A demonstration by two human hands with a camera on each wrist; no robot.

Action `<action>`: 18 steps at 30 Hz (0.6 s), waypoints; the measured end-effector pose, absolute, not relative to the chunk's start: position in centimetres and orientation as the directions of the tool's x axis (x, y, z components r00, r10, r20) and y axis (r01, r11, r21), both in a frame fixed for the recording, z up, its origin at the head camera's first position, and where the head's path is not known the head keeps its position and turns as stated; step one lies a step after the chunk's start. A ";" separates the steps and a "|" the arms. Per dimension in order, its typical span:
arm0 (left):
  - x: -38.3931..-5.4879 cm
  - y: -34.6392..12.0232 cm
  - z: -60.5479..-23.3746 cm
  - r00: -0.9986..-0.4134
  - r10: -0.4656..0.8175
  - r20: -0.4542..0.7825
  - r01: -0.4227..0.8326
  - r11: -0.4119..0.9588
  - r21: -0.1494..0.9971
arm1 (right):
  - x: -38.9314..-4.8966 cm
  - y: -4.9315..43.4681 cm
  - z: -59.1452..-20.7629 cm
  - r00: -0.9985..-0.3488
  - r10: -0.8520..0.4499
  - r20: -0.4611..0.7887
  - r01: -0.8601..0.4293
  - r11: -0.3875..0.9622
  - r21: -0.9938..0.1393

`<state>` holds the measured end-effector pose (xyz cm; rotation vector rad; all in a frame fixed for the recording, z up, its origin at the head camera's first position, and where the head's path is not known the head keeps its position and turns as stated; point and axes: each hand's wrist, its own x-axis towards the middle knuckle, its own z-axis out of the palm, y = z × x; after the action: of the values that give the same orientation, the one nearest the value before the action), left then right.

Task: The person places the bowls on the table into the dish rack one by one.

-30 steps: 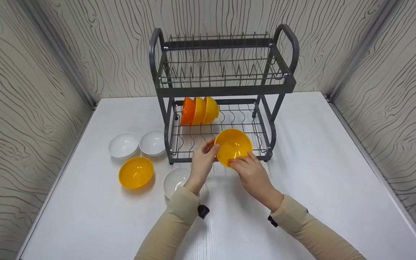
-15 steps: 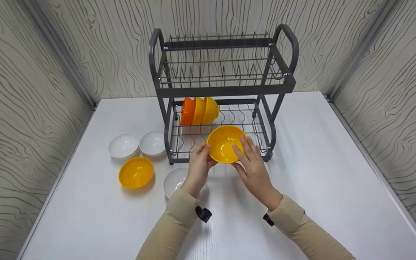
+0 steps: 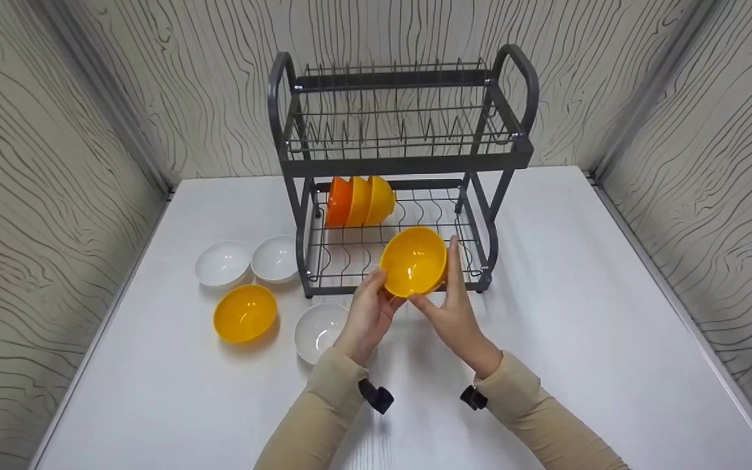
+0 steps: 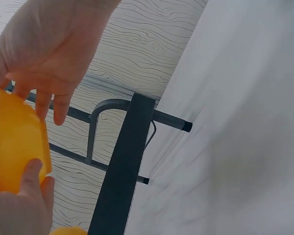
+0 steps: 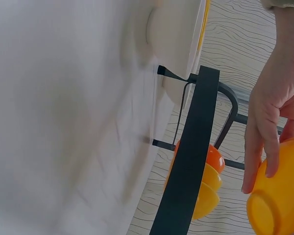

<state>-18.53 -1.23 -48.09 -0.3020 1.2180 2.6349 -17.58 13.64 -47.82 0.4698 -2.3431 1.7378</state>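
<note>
A yellow bowl (image 3: 414,262) is held up before the lower rack tier, its opening tilted towards the head camera. My left hand (image 3: 365,314) grips its lower left side, thumb at the rim and fingers behind. Along the bowl's right side lie the straight fingers of my right hand (image 3: 455,320), whose thumb touches the bottom of the rim. From the left wrist, the right hand (image 4: 54,54) shows extended fingers against the yellow bowl (image 4: 12,142). In the right wrist view, left-hand fingers touch the outside of the bowl (image 5: 279,191).
A dark two-tier dish rack (image 3: 408,163) stands at the back. An orange bowl (image 3: 338,203) and two yellow bowls (image 3: 379,201) rest on edge in its lower tier. White bowls (image 3: 222,264) and another yellow bowl (image 3: 245,313) sit on the white table (image 3: 585,313), left of the rack.
The right fingers have shifted from inside the front rim to the bowl's right outer side. The bowl has moved slightly and turned. Bowls on the table and rack stay put.
</note>
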 end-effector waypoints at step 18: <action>-18.6 -1.4 -48.6 -0.926 0.215 -0.309 -0.371 -0.666 0.648 | -16.7 12.8 -45.4 -0.936 -0.129 0.328 -0.350 0.241 -0.905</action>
<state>-18.58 -1.45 -48.62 -0.2960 1.0722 2.5886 -16.71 12.79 -45.42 0.4549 -2.3226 1.7713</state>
